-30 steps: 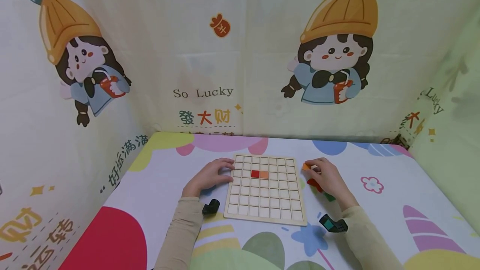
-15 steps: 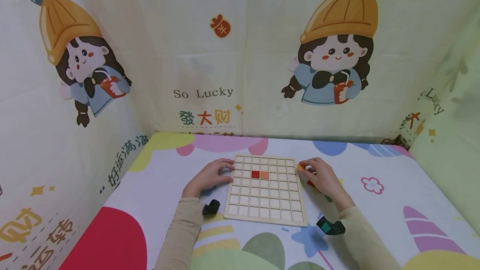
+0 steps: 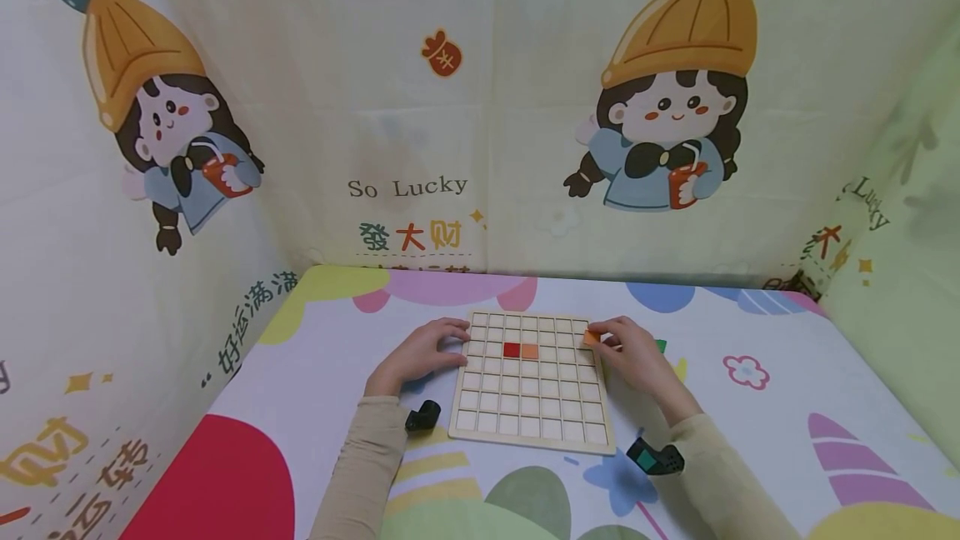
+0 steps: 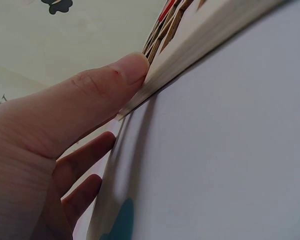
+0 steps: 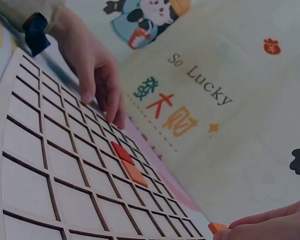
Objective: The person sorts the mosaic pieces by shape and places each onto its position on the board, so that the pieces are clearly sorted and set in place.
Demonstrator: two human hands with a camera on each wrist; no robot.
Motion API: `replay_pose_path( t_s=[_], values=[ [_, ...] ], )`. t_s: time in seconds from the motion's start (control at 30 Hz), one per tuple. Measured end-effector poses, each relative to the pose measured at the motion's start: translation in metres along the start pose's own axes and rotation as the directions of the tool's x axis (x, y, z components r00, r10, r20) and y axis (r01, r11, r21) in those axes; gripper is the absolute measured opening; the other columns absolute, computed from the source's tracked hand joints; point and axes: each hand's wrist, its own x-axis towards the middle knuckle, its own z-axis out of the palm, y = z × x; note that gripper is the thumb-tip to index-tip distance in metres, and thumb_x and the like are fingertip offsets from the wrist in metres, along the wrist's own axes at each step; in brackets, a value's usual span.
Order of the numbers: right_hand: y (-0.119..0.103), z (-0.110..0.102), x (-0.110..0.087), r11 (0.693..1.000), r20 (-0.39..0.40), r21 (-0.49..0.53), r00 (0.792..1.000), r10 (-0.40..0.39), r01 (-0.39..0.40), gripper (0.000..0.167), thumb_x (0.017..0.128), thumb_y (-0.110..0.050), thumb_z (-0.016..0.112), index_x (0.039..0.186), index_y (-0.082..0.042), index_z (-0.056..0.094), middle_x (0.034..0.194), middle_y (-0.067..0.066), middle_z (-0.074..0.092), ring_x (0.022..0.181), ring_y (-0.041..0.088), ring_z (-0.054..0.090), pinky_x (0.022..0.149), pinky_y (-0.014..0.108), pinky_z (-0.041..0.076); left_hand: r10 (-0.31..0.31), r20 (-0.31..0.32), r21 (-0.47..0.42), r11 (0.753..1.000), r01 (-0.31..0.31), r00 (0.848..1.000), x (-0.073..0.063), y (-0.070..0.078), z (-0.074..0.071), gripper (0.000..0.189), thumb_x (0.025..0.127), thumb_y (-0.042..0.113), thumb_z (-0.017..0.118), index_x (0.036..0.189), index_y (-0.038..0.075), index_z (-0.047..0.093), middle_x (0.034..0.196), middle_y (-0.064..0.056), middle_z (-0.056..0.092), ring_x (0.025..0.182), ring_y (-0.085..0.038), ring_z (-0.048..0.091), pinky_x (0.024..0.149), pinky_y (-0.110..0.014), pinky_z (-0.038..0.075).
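Orange tile (image 3: 590, 338) — @ tip of R grip (image 3: 636, 354)

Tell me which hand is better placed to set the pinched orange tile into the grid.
Right, I'd judge: the right hand pinches the orange tile at the board's right edge, with unfilled cells close by. The left hand touches the opposite edge and holds no tile.
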Motion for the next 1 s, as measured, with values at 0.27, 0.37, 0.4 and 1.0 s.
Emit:
replay_pose_path(
  t_s=[0.27, 0.37, 0.4, 1.0],
  values=[
    [-0.010, 0.006, 0.004, 0.999, 0.031, -0.004, 0.999, -0.042, 0.042, 0.027, 0.090, -0.009, 0.070, 0.115, 0.000, 0.069, 0.109, 0.014, 0.061, 0.088, 0.023, 0.062, 0.075, 0.038, 0.057, 0.000, -0.004, -0.001, 1.000, 0.000, 1.000, -0.001, 0.000, 0.001, 0.037, 0.086, 0.024, 0.076, 0.119, 0.008, 0.068, 0.141, -0.005, 0.053, 0.136, -0.026, 0.042, 0.113, -0.044, 0.033],
    [-0.013, 0.008, 0.004, 0.999, 0.040, 0.009, 0.998, -0.043, 0.043, 0.027, 0.091, -0.011, 0.070, 0.116, -0.001, 0.069, 0.109, 0.014, 0.061, 0.089, 0.023, 0.062, 0.076, 0.038, 0.056, 0.001, -0.002, 0.002, 1.000, -0.001, 1.000, 0.000, 0.001, 0.000, 0.037, 0.087, 0.024, 0.076, 0.119, 0.008, 0.068, 0.141, -0.006, 0.053, 0.136, -0.027, 0.042, 0.113, -0.044, 0.033],
    [-0.014, 0.008, 0.005, 0.999, 0.042, 0.012, 0.998, -0.046, 0.046, 0.027, 0.091, -0.012, 0.070, 0.116, -0.002, 0.069, 0.110, 0.013, 0.061, 0.089, 0.023, 0.062, 0.077, 0.039, 0.056, 0.001, -0.002, 0.004, 1.000, -0.001, 1.000, 0.000, 0.001, 0.000, 0.037, 0.087, 0.024, 0.076, 0.119, 0.008, 0.068, 0.141, -0.006, 0.053, 0.136, -0.027, 0.042, 0.113, -0.044, 0.033],
    [-0.028, 0.028, 0.010, 0.996, 0.097, 0.019, 0.991, -0.092, 0.090, 0.028, 0.088, -0.014, 0.073, 0.115, -0.006, 0.071, 0.106, 0.007, 0.061, 0.086, 0.018, 0.060, 0.078, 0.035, 0.055, -0.008, -0.001, 0.026, 1.000, 0.008, 1.000, 0.001, 0.000, 0.001, 0.038, 0.087, 0.025, 0.076, 0.120, 0.009, 0.068, 0.141, -0.003, 0.052, 0.136, -0.024, 0.041, 0.113, -0.041, 0.034]
  ],
)
